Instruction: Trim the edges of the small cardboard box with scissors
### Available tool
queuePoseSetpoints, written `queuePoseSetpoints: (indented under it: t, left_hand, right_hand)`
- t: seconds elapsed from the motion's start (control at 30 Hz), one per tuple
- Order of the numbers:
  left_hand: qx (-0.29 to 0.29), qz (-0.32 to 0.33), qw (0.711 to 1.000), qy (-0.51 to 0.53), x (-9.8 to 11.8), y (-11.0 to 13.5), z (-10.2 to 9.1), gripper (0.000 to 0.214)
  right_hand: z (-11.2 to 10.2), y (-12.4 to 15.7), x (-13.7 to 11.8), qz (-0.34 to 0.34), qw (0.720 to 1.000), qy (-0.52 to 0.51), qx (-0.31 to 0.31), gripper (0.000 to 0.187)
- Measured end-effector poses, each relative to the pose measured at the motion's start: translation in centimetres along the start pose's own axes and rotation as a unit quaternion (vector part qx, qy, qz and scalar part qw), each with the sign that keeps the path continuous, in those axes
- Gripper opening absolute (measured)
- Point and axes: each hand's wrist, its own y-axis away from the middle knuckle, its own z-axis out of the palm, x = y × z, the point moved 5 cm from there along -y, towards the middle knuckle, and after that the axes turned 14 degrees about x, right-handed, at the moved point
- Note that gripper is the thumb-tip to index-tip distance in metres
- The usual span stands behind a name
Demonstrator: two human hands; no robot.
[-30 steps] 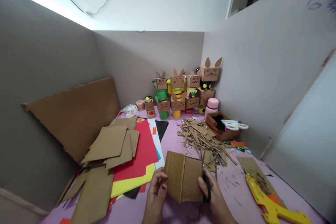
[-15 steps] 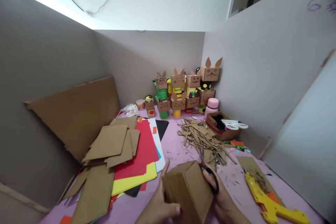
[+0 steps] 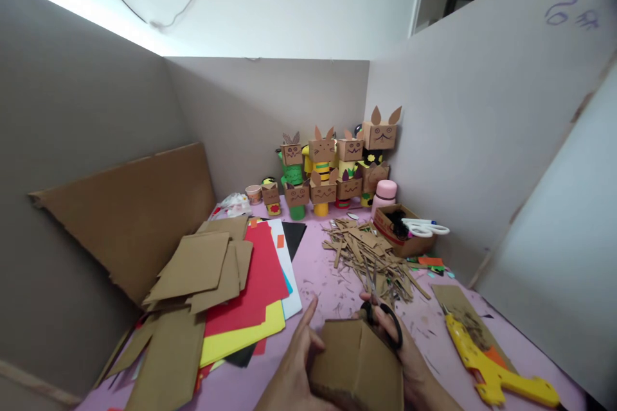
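A closed brown cardboard box (image 3: 364, 359) is in front of me at the bottom of the view, tilted with one edge facing up. Along its left side my left hand (image 3: 301, 359) grips it, index finger stretched out and clear of the cardboard. The lower part of that hand is cut off by the frame. My right hand (image 3: 398, 340) holds black-handled scissors (image 3: 396, 327), blades pointing away from me, and lies against the box's right side. Beyond the blades lies a heap of cardboard scraps (image 3: 369, 253).
Cardboard pieces (image 3: 197, 263) and a red sheet (image 3: 260, 270) are stacked on the left. A yellow glue gun (image 3: 482, 359) lies at right. White scissors (image 3: 427, 228) rest on a small box (image 3: 398, 241). Several cardboard animal figures (image 3: 322, 189) stand at the back beside a pink bottle (image 3: 385, 196).
Between my hands the box has turned and moved slightly right and lower. My left thumb has gone from its near face out of sight. The scissors stay in my right hand.
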Motion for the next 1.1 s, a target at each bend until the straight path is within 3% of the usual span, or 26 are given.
queuePoseSetpoints:
  t: [0.2, 0.37, 0.47, 0.63, 0.83, 0.9, 1.1]
  left_hand:
    - [-0.042, 0.056, 0.996, -0.054, -1.2, 0.2, 1.0, 0.067]
    - [0.092, 0.013, 0.994, 0.061, -1.0, 0.2, 0.4, 0.119]
    - [0.143, 0.012, 0.981, 0.129, -0.2, -0.3, -0.1, 0.125]
    - [0.022, -0.042, 0.991, 0.127, -0.3, -0.6, 1.3, 0.122]
    - [0.072, 0.002, 0.992, 0.104, -0.6, -0.1, 1.3, 0.128]
    - [0.089, -0.007, 0.987, 0.131, -0.7, 0.0, 0.9, 0.122]
    - [0.180, -0.189, 0.926, 0.274, -1.9, 0.4, -1.4, 0.074]
  right_hand:
    - [0.4, -0.3, 0.1, -0.002, 1.000, 0.022, -0.003, 0.042]
    - [-0.4, -0.7, -0.7, -0.081, 0.994, 0.046, 0.056, 0.043]
    - [-0.9, -0.8, -0.8, -0.111, 0.991, 0.050, 0.062, 0.044]
    - [-0.7, -0.8, -0.1, -0.120, 0.984, 0.127, 0.046, 0.051]
    - [-0.3, -0.9, 0.0, -0.133, 0.979, 0.148, 0.050, 0.049]
    - [-0.2, -0.7, -0.1, -0.136, 0.978, 0.150, 0.046, 0.048]
    - [0.0, -0.3, 0.3, -0.123, 0.981, 0.145, 0.030, 0.053]
